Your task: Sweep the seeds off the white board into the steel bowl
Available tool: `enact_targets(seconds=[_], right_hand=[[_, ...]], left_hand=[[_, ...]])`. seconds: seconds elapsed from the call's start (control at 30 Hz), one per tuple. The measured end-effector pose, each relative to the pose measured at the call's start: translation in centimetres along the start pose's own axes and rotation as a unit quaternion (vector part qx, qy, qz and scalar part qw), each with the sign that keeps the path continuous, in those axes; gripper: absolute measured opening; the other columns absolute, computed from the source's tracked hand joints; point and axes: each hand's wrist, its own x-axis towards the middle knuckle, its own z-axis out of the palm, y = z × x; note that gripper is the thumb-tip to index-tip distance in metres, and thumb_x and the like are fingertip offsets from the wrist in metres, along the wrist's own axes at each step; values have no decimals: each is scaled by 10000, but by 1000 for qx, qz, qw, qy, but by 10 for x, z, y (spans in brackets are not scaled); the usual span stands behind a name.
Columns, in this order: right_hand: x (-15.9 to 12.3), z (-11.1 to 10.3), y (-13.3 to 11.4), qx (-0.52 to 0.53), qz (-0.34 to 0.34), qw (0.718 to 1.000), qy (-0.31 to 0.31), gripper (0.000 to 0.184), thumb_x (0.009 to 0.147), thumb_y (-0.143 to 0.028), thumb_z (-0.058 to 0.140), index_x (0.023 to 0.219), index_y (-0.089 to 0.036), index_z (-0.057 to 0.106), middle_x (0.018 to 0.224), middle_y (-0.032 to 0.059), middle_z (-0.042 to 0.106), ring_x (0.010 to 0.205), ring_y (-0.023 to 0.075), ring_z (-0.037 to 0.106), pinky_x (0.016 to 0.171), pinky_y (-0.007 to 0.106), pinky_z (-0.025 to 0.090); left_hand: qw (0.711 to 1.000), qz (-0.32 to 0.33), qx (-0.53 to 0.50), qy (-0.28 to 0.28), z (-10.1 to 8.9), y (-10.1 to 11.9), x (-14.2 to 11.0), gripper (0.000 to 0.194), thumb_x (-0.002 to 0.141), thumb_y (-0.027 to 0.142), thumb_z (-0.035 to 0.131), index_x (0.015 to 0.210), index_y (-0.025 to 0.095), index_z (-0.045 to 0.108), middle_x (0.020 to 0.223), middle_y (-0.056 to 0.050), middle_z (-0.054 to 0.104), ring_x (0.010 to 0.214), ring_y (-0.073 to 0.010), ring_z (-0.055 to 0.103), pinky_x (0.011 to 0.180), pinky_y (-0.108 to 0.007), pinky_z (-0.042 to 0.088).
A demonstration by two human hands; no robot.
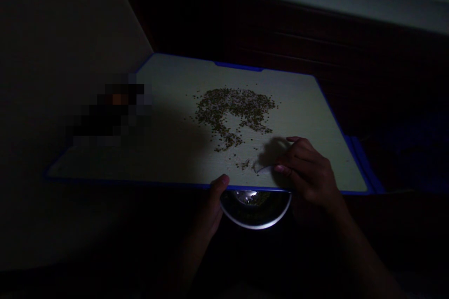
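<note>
The left hand sets its thumb at the near edge of a pale, flat, blue-rimmed board; its fingers are hidden below, so whether they close on anything cannot be told. The right hand pinches a thin, pale, curved piece between thumb and fingers, low over the board's near right part.

From the left, a pixelated patch covers the board's far left side. Small, dull greenish-brown seeds lie on the middle of the board in a loose, uneven arch, dense along the far side and thinning into two ragged arms toward the near edge, with stray ones around and a small cluster by the piece's tip. Beneath the near edge, between the hands, a round, shiny metal bowl shows partly, with more seeds inside.

Counted: one board, one bowl, one curved piece, two hands; the seeds are too many to count.
</note>
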Motion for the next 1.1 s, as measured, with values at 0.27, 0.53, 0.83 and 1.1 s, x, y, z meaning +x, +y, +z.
enact_targets(seconds=[0.27, 0.53, 0.83, 1.1], right_hand=[[0, -1, -1, 4, -27, 999, -21, 103, 976, -216, 694, 949, -258, 784, 759, -6, 634, 785, 213, 640, 1048, 553, 548], [0, -3, -2, 22, -13, 999, -48, 142, 979, -221, 673, 973, -284, 800, 744, -11, 623, 799, 230, 651, 1052, 567, 541], [0, -3, -3, 38, -22, 997, -56, 138, 974, -203, 667, 919, -262, 778, 755, -10, 615, 790, 215, 636, 1051, 558, 538], [0, -3, -3, 51, -28, 996, -62, 137, 984, -220, 667, 930, -274, 780, 743, -11, 628, 759, 214, 643, 1046, 555, 538]], left_hand=[[1000, -9, 2, -10, -1, 1, 1, 477, 820, 440, 867, 1193, 147, 814, 1196, -135, 857, 1339, -412, 686, 1191, -523, 485], [1000, -14, 1, -10, 1, 1, -1, 447, 817, 445, 864, 1136, 136, 817, 1175, -159, 857, 1350, -421, 676, 1198, -528, 478], [999, -28, 15, 1, 1, 2, -1, 479, 767, 497, 890, 1070, 131, 828, 1116, -163, 866, 1340, -427, 681, 1195, -543, 475], [1000, -26, 17, 1, -2, 1, 0, 387, 781, 485, 890, 958, 147, 828, 1018, -132, 878, 1242, -412, 741, 1130, -516, 531]])
